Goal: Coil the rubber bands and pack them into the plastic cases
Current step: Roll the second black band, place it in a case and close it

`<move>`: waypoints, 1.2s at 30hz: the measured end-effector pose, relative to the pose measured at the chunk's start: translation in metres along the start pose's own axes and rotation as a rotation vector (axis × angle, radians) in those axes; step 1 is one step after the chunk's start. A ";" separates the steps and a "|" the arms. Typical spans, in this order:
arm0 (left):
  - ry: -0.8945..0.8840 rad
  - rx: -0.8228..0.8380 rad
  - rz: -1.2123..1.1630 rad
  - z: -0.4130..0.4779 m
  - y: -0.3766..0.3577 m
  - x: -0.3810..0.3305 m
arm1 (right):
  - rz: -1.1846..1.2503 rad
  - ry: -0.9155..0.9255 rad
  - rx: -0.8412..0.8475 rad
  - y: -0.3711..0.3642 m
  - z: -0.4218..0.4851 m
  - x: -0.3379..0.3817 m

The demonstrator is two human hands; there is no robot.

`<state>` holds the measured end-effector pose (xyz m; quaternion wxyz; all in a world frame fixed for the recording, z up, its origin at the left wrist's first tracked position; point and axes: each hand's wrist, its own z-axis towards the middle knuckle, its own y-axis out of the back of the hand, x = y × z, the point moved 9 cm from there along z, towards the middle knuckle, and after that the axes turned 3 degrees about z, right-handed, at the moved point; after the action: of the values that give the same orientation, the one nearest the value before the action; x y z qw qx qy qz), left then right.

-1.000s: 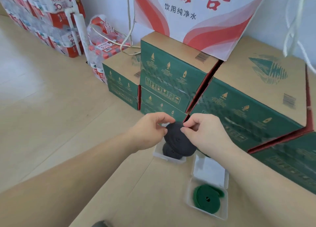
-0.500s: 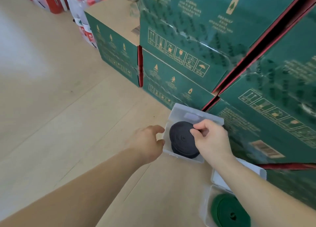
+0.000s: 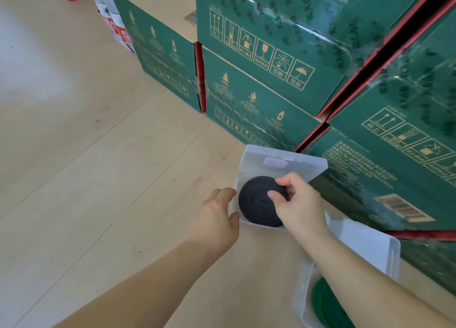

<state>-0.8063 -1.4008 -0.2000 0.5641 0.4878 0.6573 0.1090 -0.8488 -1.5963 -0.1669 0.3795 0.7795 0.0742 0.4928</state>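
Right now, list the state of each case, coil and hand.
Far case: open, lid raised.
Black coil: wound, in the far case.
Near case: open.
Green coil: wound, in the near case.
Left hand: relaxed, against the far case.
Right hand: pinching the black coil.

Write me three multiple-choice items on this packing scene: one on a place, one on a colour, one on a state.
1. Where is the black coil? A. on a carton; B. inside the far case; C. on the bare floor.
2. What colour is the coil in the nearer case? A. red; B. yellow; C. green.
3. How is the far case's lid? A. open, tilted back toward the cartons; B. shut; C. detached, on the floor.
Key: B, its walls ring the coil that the right hand pinches; C, the green coil lies in it; A, the lid stands up behind the black coil.
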 end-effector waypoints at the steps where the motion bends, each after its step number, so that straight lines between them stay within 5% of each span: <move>1: -0.017 -0.008 0.014 -0.003 0.001 0.001 | -0.019 0.029 0.011 -0.004 -0.003 0.001; 8: -0.446 -0.037 0.245 -0.025 -0.002 -0.032 | -0.147 0.254 -0.004 -0.016 -0.016 0.008; 16: -0.568 0.020 0.373 -0.016 -0.010 -0.049 | -0.330 0.401 -0.084 -0.005 -0.020 0.014; 36: -0.479 0.124 0.451 -0.004 -0.009 -0.056 | -0.269 0.356 -0.056 -0.014 -0.033 0.006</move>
<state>-0.8208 -1.4462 -0.1696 0.6334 0.6661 0.3869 0.0734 -0.8689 -1.5662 -0.1646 0.4442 0.6526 0.2298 0.5692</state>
